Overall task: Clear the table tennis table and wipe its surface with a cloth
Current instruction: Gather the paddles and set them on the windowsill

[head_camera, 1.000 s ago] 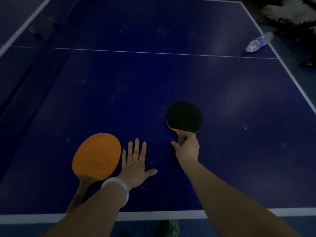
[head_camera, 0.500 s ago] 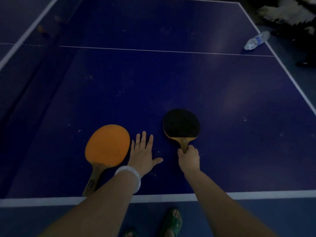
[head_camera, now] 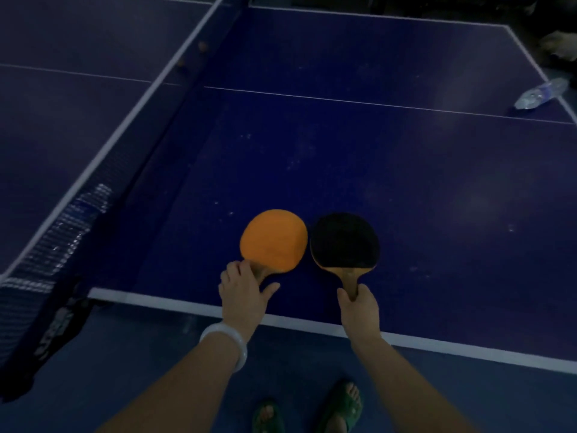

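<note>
The blue counter (head_camera: 406,170) lay under dim light, with a white line along its near edge and a thin white line running across its middle. Two paddles sat side by side close to that near edge, their round faces almost touching.

The left hand (head_camera: 242,295) rested over the handle of the orange paddle (head_camera: 273,240), its fingers curled down around the wood and the thumb stretched out to the right on the counter. A pale bangle (head_camera: 226,343) circled that wrist.

The right hand (head_camera: 359,303) gripped the end of the wooden handle of the black paddle (head_camera: 345,240), fingers and thumb wrapped round it, with the dark face pointing away from the person.

The net (head_camera: 62,220) stretched along the left side, its white top band running away toward the far end, and a dark strap hung down at its near post. A clear plastic bottle (head_camera: 540,94) lay on its side at the far right edge of the counter, well apart from the paddles. Small pale specks dotted the surface beyond the paddles. Below the counter edge, two feet in green sandals (head_camera: 342,407) stood on the blue floor.
</note>
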